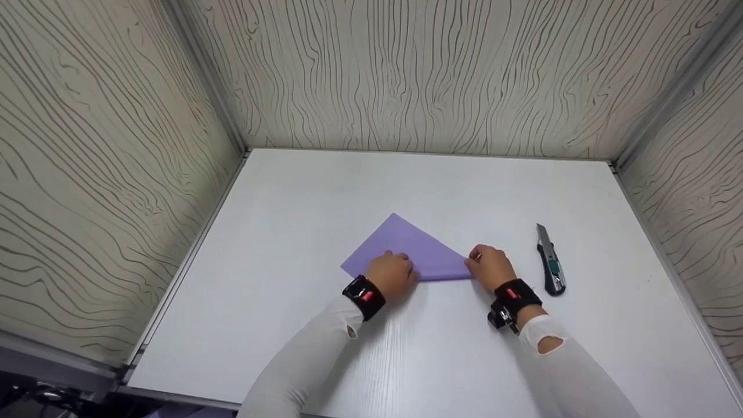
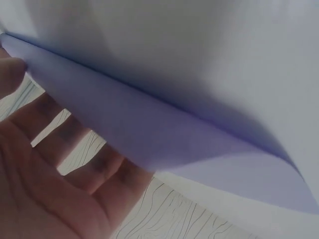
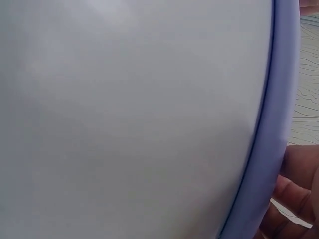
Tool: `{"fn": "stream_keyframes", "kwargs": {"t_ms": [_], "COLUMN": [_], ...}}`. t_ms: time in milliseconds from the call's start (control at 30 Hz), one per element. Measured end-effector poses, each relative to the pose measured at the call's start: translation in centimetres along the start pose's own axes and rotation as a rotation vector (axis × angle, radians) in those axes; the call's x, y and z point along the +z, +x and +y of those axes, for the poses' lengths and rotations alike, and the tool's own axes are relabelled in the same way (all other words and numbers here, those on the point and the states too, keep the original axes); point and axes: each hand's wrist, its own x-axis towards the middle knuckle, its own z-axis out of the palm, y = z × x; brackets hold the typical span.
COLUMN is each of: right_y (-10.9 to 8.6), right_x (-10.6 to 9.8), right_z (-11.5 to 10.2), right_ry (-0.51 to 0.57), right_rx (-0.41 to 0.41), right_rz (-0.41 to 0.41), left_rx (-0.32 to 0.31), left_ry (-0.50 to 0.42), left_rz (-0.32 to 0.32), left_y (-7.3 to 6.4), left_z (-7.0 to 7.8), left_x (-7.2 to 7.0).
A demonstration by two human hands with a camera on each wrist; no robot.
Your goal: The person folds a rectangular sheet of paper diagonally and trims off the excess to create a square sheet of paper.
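Observation:
A sheet of purple paper [image 1: 400,239], folded along its near edge, lies on the table with one corner pointing away. My left hand [image 1: 392,275] rests on its near left part, fingers reaching over the sheet. Seen from the left wrist, the fingers of that hand [image 2: 70,169] are fairly straight and spread along the paper's edge [image 2: 134,124]. At the right end of the fold, my right hand [image 1: 491,267] pinches the paper between thumb and fingers. The right wrist view has the folded strip [image 3: 271,124] running along the right side, with fingertips at its lower end.
A utility knife [image 1: 551,261] with a dark green and black handle lies right of my right hand, its blade end pointing away. The white table [image 1: 290,203] is bordered by wood-grain patterned panels [image 1: 406,75] at the back and sides.

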Motion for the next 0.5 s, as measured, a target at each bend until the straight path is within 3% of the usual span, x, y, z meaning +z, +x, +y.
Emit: {"fn": "stream_keyframes", "kwargs": {"t_ms": [167, 300, 500], "right_y": [-0.6, -1.5, -3.0], "right_x": [0.2, 0.6, 1.6], "right_z": [-1.0, -2.2, -4.1], "right_ry": [-0.053, -0.160, -0.303], "right_rx": [-0.036, -0.128, -0.274], "right_rz": [0.055, 0.099, 0.010], "left_rx": [-0.001, 0.009, -0.003], "left_ry": [0.023, 0.060, 0.093], "left_rz": [0.037, 0.052, 0.046], "left_y": [0.4, 0.5, 0.3], "left_z": [0.1, 0.2, 0.6], "left_x": [0.4, 0.7, 0.4]}}
